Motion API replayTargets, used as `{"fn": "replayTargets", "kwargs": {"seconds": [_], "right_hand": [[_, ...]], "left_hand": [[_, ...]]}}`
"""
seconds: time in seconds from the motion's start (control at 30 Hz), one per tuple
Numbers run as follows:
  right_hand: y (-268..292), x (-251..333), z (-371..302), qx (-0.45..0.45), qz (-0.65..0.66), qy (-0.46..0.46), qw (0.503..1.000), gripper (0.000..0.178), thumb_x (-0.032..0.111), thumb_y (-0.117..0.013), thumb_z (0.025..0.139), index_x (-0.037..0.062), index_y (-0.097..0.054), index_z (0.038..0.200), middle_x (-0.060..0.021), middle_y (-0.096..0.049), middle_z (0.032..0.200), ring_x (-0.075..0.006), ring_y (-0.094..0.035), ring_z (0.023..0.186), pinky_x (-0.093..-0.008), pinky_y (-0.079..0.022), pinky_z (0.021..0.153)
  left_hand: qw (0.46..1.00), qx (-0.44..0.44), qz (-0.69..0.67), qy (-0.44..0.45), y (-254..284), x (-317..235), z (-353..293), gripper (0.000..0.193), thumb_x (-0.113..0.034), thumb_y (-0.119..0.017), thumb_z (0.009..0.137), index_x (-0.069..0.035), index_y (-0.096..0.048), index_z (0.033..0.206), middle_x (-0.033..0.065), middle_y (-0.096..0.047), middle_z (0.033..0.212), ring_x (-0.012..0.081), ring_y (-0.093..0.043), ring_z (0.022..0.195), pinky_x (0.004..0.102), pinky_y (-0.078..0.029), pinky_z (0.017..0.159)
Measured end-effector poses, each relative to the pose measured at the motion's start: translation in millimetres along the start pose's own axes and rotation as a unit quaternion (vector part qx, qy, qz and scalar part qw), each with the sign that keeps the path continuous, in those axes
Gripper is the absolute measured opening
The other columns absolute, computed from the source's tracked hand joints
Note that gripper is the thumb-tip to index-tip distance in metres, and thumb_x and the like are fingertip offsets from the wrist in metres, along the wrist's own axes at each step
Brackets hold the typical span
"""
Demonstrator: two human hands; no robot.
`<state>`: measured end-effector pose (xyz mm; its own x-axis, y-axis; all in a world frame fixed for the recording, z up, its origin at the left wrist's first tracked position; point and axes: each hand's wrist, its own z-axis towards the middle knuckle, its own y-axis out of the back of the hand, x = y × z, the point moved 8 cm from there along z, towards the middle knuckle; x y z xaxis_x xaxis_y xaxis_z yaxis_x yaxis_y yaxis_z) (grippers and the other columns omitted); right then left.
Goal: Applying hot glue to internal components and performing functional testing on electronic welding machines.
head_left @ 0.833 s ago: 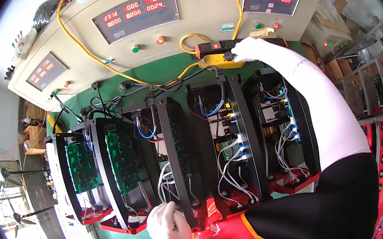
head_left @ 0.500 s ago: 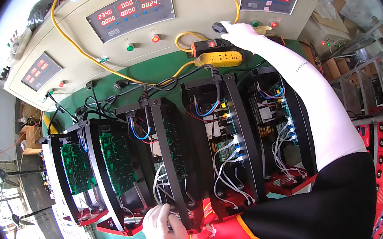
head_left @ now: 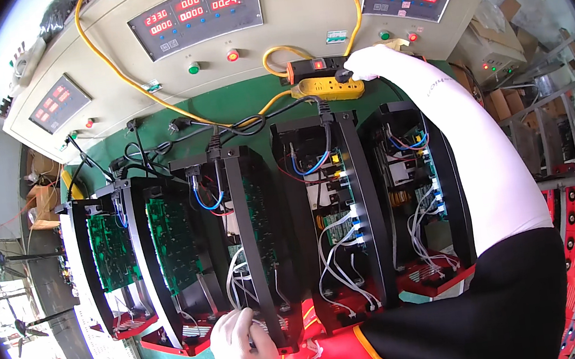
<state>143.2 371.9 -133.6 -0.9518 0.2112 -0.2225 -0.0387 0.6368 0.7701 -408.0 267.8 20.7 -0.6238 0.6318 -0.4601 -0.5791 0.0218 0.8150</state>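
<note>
The leftmost open unit (head_left: 111,260), toward nine o'clock, stands on the desk (head_left: 235,94) at the start of the row. At seven o'clock, my left hand (head_left: 242,344) rests with curled fingers at the red front end of the third open unit (head_left: 253,247); I cannot tell whether it grips anything. At one o'clock, the yellow power strip (head_left: 323,89) lies just below the black power strip (head_left: 310,70). The black plug (head_left: 344,75) appears where their edges meet, pinched by my right hand (head_left: 368,64); its prongs are hidden, so I cannot tell whether it is seated. Good handling, in my judgement, means gripping the plug's body rather than its cord, keeping it square to the socket face, and moving it straight; a loose strip could slide, so steadying it would help.
</note>
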Motion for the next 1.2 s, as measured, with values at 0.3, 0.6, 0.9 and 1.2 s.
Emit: {"fn": "replayTargets", "kwargs": {"seconds": [0.3,0.6,0.9,1.2], "right_hand": [[-8,9,19,0.021,-0.122,-0.014,0.992,0.027,0.028,-0.062,0.091,0.009,-0.066,0.108,-0.0096,-0.07,0.099,-0.0285,-0.068,0.096,-0.0445,-0.056,0.075],[21,32,11,-0.209,-0.025,0.093,0.973,0.019,0.02,-0.071,0.077,0.0049,-0.072,0.088,-0.0136,-0.072,0.087,-0.0293,-0.071,0.084,-0.0447,-0.057,0.071],[12,51,24,-0.09,-0.223,0.092,0.966,0.02,0.018,-0.074,0.073,0.0045,-0.075,0.087,-0.0118,-0.073,0.084,-0.0278,-0.072,0.082,-0.0431,-0.057,0.066],[28,54,27,-0.079,-0.085,0.089,0.989,0.03,0.02,-0.075,0.07,0.005,-0.071,0.096,-0.0169,-0.07,0.089,-0.0323,-0.069,0.09,-0.0421,-0.056,0.075]], "left_hand": [[1.0,-0.001,-0.001,0.014,2,3,1,0.024,0.006,-0.057,0.069,-0.001,-0.067,0.09,0.0111,-0.066,0.083,0.0306,-0.064,0.078,0.0391,-0.051,0.076],[1.0,0.002,-0.002,0.008,2,1,-2,0.025,0.006,-0.057,0.069,-0.002,-0.066,0.091,0.0109,-0.067,0.083,0.0304,-0.064,0.078,0.0395,-0.051,0.077],[1.0,0.013,-0.011,0.013,-4,-1,5,0.024,0.006,-0.055,0.072,-0.001,-0.066,0.092,0.0122,-0.067,0.086,0.0312,-0.065,0.081,0.0396,-0.05,0.078],[0.998,-0.017,-0.051,-0.01,7,1,15,0.025,0.007,-0.059,0.065,-0.003,-0.067,0.087,0.0091,-0.065,0.075,0.0273,-0.065,0.072,0.0363,-0.053,0.068]]}}
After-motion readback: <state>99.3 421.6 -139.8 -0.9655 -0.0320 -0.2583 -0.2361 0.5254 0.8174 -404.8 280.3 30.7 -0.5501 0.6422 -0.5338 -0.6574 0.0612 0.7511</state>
